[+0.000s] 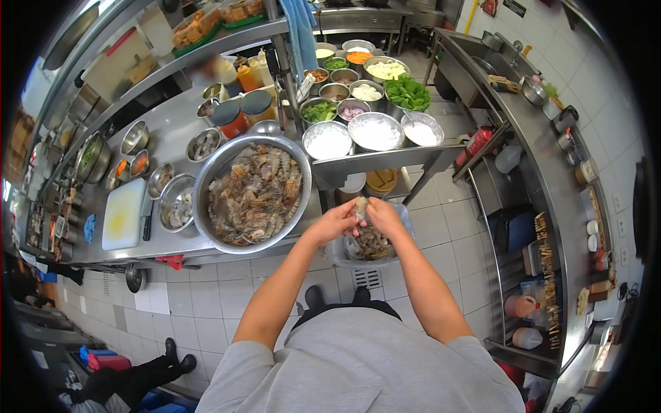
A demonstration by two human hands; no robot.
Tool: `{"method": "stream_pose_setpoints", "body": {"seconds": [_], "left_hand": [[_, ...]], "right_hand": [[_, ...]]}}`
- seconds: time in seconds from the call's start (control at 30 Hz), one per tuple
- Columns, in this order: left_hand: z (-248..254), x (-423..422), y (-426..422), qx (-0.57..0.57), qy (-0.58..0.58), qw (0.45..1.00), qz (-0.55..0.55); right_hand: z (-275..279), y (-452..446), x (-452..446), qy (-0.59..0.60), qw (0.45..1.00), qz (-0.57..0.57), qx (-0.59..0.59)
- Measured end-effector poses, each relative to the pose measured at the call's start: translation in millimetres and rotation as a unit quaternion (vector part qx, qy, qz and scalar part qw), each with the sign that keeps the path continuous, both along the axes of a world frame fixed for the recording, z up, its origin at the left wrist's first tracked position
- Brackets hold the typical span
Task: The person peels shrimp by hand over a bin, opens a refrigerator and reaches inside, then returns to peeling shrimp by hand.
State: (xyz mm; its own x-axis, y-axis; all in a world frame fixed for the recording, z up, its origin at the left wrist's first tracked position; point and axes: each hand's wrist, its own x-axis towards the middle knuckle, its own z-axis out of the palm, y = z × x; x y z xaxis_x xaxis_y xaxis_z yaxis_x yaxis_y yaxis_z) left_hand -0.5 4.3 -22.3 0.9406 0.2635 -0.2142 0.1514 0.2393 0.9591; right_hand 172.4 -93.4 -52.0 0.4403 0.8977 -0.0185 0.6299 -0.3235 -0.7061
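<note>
My left hand (334, 224) and my right hand (383, 216) meet in front of me, fingers closed around a pale shrimp (360, 207). Directly below them is a bin lined with a clear bag (339, 253), holding a heap of greyish shrimp shells (372, 242). To my left, a large metal bowl (200, 219) on the counter is full of whole raw shrimp (256, 186). Beside it sits a smaller metal bowl (177, 202) with some pale shrimp inside.
A white cutting board (124, 213) and a knife (147, 224) lie left on the steel counter (165, 242). Ahead, a steel stand holds several bowls, including white powder (375, 131) and leafy greens (407, 93). Another person's legs (148, 378) show at lower left.
</note>
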Motion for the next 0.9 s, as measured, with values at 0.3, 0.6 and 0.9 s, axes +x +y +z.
{"method": "stream_pose_setpoints", "body": {"seconds": [0.3,0.6,0.9], "left_hand": [[1.9,-2.9,-9.3,-0.004,0.057,0.996,-0.067],[-12.9,2.4,-2.2,-0.051,0.073,0.992,0.093],[-4.4,20.7,-6.6,0.414,0.071,0.892,0.169]], "right_hand": [[6.5,-0.8,23.6,-0.114,0.989,-0.092,-0.032],[-9.7,-13.5,30.7,-0.063,0.996,-0.024,0.052],[30.9,-14.5,-2.5,0.018,0.989,0.133,0.069]]}}
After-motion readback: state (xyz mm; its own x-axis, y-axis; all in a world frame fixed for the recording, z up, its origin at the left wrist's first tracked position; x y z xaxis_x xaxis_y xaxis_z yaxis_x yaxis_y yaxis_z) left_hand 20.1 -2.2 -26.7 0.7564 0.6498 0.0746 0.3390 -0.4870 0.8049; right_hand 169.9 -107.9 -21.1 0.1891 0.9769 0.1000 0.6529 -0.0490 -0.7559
